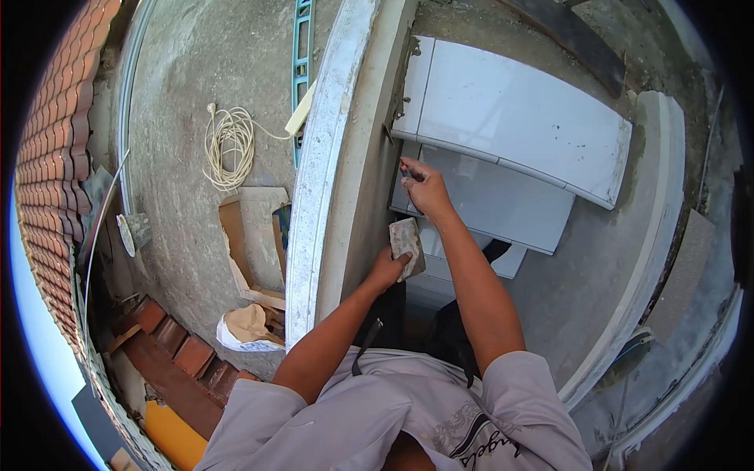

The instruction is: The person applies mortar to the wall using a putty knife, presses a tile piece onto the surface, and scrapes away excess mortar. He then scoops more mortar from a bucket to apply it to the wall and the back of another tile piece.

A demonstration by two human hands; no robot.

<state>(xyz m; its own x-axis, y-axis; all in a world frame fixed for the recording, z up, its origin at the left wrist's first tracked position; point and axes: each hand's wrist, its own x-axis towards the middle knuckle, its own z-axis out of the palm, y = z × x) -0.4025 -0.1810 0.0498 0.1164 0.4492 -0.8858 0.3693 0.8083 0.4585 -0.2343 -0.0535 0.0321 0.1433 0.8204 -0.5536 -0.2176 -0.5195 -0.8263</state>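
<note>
My left hand grips a small rectangular slab smeared with grey mortar, its thumb lying over the lower edge. Just above it, my right hand is closed around a slim tool with a red spot near its top; most of that tool is hidden by the fingers, and I cannot tell its kind. Both hands are close to the rendered side wall, over steps. White glossy tiles cover the steps, the upper one reaching away to the right.
Left of the wall's pale coping, a coiled cream cable, a turquoise spirit level and an opened cardboard box lie on concrete. A bucket and roof tiles are further left. A low curb borders the right side.
</note>
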